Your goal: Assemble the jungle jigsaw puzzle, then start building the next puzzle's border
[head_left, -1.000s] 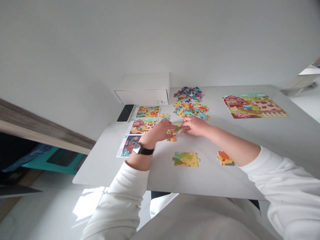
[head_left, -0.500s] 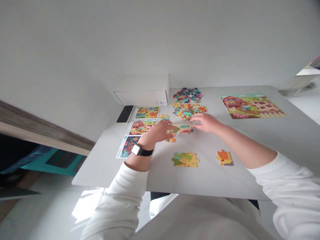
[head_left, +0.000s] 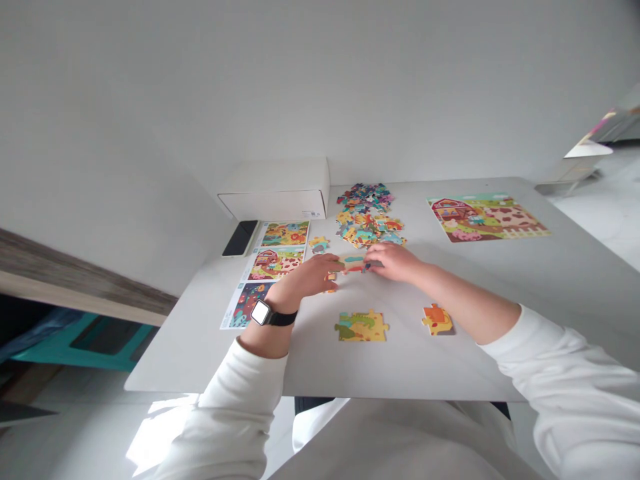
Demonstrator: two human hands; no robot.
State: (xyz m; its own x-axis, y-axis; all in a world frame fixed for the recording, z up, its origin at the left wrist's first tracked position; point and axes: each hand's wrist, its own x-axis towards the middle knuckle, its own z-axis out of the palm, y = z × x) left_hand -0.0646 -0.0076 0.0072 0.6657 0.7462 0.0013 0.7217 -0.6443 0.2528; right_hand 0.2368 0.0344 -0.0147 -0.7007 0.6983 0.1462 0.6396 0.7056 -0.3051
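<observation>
At the far left of the counter (head_left: 500, 347) a dark phone (head_left: 240, 238) was seen lying flat, with a printed sheet (head_left: 265, 273) of three pictures just to its right and a white box (head_left: 274, 189) set beyond both, against the wall. A watch (head_left: 261, 312) was worn on the wrist of the left hand (head_left: 310, 275), which was stretched out low over the counter, its fingers (head_left: 336, 264) drawn narrow and closed on the left end of a strip of joined pieces (head_left: 353, 262).

The strip was held with its long axis running left to right across the counter, its printed face turned up. It lay between the two hands, at about the middle of the counter and just near of the loose pile (head_left: 365, 213). Whether it was lifted or resting on the counter could not be told. Its right end was gripped by the curled fingers (head_left: 376, 262) of the right hand (head_left: 393, 260), so that only the middle stretch was left showing.

A single piece (head_left: 319, 243) was seen just far of the left hand. Nearer the person, a joined section (head_left: 361, 326) in yellow and green was laid flat, well apart from the hands, and an orange piece (head_left: 437, 319) lay to its right beside the right forearm. At the far right a finished farm puzzle (head_left: 487, 217) was spread flat.
</observation>
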